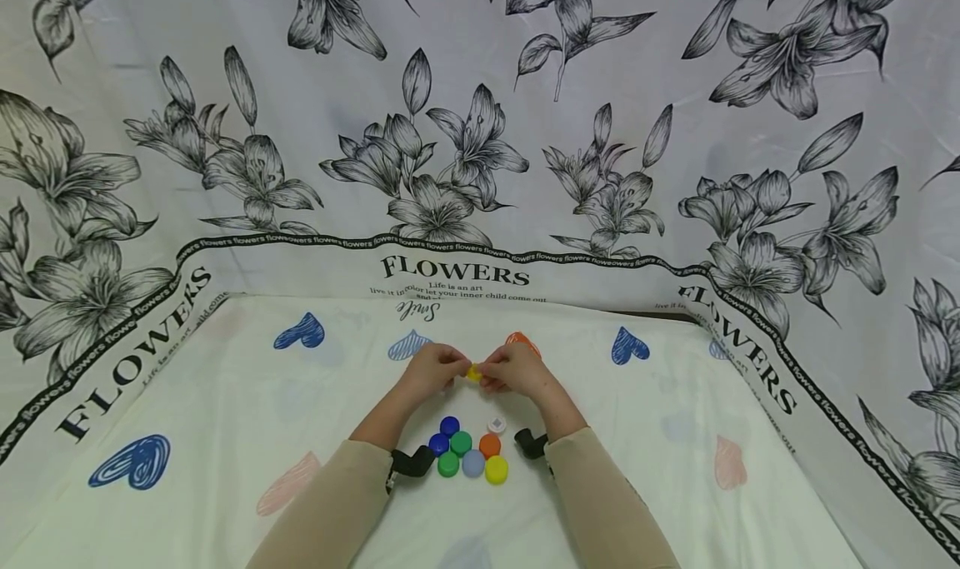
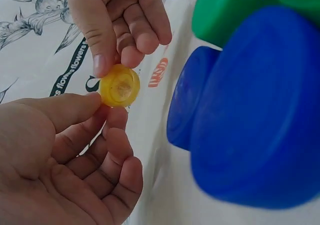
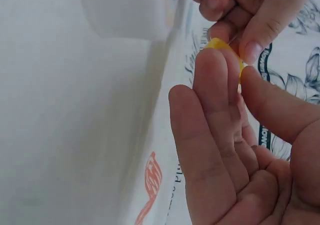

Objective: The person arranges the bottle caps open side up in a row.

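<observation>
Between both hands is a small yellow bottle cap (image 2: 120, 86), its hollow underside facing the left wrist camera. My left hand (image 1: 431, 371) pinches one edge of it with thumb and forefinger. From the opposite edge my right hand (image 1: 517, 369) pinches it too, thumb against fingers; its other fingers extend loosely in the right wrist view. Nearer my body, between the forearms, lies a cluster of caps: blue caps (image 1: 449, 426), green caps (image 1: 461, 443), a light blue cap (image 1: 473, 463), an orange cap (image 1: 490, 445), a larger yellow cap (image 1: 497, 469) and a white cap (image 1: 497, 425).
A white cloth (image 1: 637, 436) printed with hearts covers the table. Behind and at the sides hangs a flower-printed curtain (image 1: 480, 177). Black wrist mounts (image 1: 412, 461) sit at both sleeves, close beside the caps. Blue caps loom large in the left wrist view.
</observation>
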Available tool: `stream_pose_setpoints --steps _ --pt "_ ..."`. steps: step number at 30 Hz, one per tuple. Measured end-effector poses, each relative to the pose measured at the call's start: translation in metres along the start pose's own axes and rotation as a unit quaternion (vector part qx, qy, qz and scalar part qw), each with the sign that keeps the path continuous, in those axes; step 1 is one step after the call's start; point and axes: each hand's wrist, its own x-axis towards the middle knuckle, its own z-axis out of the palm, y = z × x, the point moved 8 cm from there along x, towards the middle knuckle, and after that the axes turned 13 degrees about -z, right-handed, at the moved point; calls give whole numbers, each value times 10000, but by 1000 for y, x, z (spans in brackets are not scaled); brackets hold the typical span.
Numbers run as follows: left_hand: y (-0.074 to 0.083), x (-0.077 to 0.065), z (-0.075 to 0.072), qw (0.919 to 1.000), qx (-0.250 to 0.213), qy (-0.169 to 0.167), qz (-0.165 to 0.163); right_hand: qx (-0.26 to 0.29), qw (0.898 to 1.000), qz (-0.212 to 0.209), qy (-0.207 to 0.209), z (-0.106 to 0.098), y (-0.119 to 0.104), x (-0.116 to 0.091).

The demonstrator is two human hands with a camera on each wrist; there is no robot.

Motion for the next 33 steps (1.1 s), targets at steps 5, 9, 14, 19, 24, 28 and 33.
stream_pose_setpoints --steps 5,9,14,19,24,28,33 --pt "-4 2 5 9996 236 -54 -151 -12 9997 196 173 0 8 1" --pt "-5 2 6 9991 336 -84 -224 -12 9995 266 164 0 12 2" --pt "-4 1 7 9989 437 -28 -174 -144 9995 236 118 2 13 3" --pt "-5 2 12 9966 772 -34 -284 -307 9992 241 -15 4 13 4" --pt "-1 -1 15 9922 1200 -4 -324 -515 9978 52 -405 5 7 1" --pt "0 -4 12 9909 1287 153 -355 -789 9938 -131 -773 3 2 -3" --pt "4 -3 5 9963 801 307 -79 -907 9906 -11 -1025 -7 2 -12"
